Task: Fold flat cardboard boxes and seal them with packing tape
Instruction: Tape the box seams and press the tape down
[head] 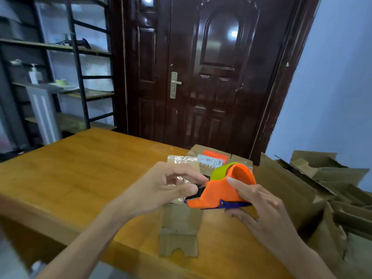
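My right hand grips an orange tape dispenser with a green roll, held above the wooden table. At the dispenser's black front end, my left hand pinches with thumb and fingers; whether tape is between them is unclear. Under the hands lies a flat cardboard box with a notched flap toward me and clear tape shining on its far part. Behind it sits another cardboard box with an orange-and-white shipping label.
A heap of flattened and torn cardboard fills the right side beside the table. A dark wooden door stands behind the table. Black metal shelving with small items is at the left.
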Available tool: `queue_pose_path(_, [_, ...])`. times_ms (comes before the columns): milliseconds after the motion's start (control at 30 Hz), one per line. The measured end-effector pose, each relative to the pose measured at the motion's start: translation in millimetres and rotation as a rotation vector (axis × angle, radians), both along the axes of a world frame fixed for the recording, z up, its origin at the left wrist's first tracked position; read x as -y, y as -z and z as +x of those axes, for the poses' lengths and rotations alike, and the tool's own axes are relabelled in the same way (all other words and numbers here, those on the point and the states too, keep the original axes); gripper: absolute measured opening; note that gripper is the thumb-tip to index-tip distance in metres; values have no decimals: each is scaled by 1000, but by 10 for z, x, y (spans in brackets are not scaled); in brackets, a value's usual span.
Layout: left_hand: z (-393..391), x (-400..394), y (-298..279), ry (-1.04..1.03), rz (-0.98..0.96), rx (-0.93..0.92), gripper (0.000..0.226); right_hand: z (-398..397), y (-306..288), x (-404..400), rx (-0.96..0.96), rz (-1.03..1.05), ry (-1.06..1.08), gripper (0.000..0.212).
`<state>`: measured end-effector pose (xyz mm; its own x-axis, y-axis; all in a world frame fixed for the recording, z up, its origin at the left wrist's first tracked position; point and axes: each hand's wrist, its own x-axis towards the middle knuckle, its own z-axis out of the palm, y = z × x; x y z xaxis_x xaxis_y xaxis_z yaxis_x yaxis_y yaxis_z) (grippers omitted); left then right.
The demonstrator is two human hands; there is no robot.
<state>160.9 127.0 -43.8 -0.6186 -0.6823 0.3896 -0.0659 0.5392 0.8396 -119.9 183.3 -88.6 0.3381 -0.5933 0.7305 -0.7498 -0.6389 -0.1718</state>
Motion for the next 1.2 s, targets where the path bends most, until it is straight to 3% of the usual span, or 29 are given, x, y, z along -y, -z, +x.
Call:
queue_pose_path(267, [-20,82,17,-52,41,-24,16,85,11,82,47,66,-63,61])
queue_pose_path(467, [-145,102,78,-309,1,-47,21,104,31,89,142,177,-25,51])
queue_pose_path(567, [-184,79,74,-469,-6,-64,27,176,-185,54,287,343,-106,43])
queue_pose_path(667, [-192,-60,57,-524,150,-161,26,111,-456,96,379,491,-192,40])
queue_pose_path(733, [-189,-191,91,-541,234,-231,24,55,-599,112,336,523,-202,48])
queue_pose_path(867, [78,-232,168,-702,415,-443,19,-166,-663,184,294,638,-168,35])
queue_pose_path(1033, [136,-231,338,-702,504,-312,19,-367,-677,343,165,671,-117,42])
queue_pose_path(1200, [232,-195,463,-766,459,-279,23,-449,-567,414,150,719,-134,31])
